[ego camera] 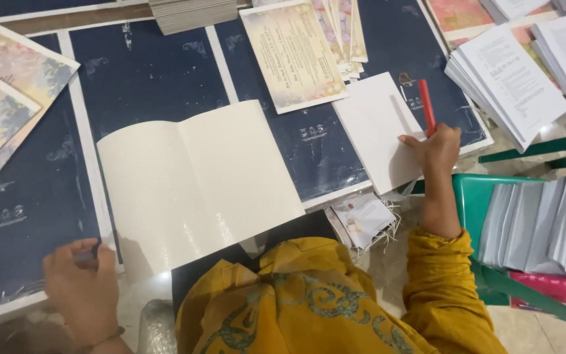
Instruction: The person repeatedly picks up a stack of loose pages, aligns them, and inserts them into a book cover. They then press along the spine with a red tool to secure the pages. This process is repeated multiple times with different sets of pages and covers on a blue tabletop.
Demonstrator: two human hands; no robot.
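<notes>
A large glossy cream folded card [198,180] lies open in front of me on dark blue printed sheets [145,72]. My right hand [435,149] grips a red stick-shaped tool [426,106] and rests on a smaller blank white card [380,131] to the right. My left hand [81,285] is at the lower left, fingers curled on the edge of a dark blue sheet and around a small dark object I cannot make out. My yellow patterned sleeve [440,288] fills the lower middle.
A floral printed card [294,54] lies at top centre beside fanned cards [343,29]. Floral sheets [4,92] sit at left. Stacks of white printed paper [509,82] are at upper right. A green plastic chair [479,203] holds more paper stacks [545,223]. A small packet [361,219] lies below the table edge.
</notes>
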